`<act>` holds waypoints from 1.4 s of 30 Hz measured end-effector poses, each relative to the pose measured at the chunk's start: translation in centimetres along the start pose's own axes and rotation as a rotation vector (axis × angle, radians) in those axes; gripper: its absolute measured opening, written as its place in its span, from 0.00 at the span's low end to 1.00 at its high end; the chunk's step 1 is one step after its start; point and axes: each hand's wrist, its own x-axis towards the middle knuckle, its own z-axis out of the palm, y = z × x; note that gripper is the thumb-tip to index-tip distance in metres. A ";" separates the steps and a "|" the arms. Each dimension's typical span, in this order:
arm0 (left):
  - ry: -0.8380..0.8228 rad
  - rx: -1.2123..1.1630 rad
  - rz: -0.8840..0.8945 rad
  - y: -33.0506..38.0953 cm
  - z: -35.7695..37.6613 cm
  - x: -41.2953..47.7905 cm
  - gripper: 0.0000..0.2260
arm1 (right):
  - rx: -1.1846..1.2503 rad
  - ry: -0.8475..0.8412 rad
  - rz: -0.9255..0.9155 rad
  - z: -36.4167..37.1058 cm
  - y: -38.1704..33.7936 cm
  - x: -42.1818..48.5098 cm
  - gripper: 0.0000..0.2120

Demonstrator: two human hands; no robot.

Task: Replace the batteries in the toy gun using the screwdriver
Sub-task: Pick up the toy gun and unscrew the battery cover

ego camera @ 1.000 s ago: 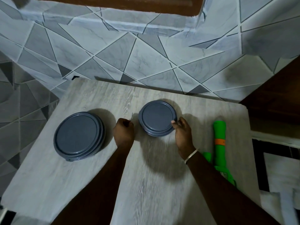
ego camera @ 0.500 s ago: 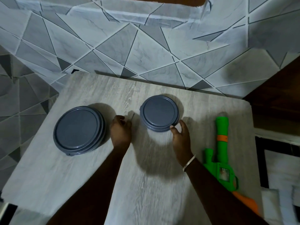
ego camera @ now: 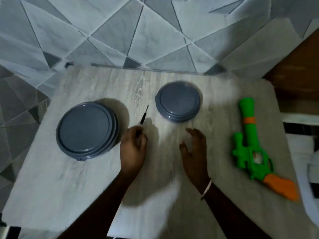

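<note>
A green toy gun with an orange grip lies on the right side of the table, barrel pointing away from me. My left hand grips a small dark screwdriver, whose tip points up and away between the two containers. My right hand hovers with relaxed, spread fingers just below the small container and holds nothing. It is well left of the gun.
A large round grey lidded container sits at the left of the pale wood-grain table. A smaller grey lidded container sits at the centre back. Tiled wall stands behind; the table's right edge lies just past the gun.
My right hand has let go of the small container's rim and pulled back toward me. My left hand has drawn back too, and the screwdriver now shows more clearly. The view has shifted.
</note>
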 end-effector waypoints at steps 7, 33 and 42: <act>0.059 -0.143 0.112 0.8 2.9 0.3 0.04 | 0.128 0.218 -0.086 4.3 -0.9 0.4 0.18; 0.147 -0.270 0.464 -0.2 4.7 -1.2 0.11 | 0.422 0.026 -0.246 6.7 1.1 -3.9 0.10; 0.158 -0.191 0.285 -2.8 0.8 -6.2 0.05 | 0.338 0.020 -0.161 2.6 1.5 -9.9 0.09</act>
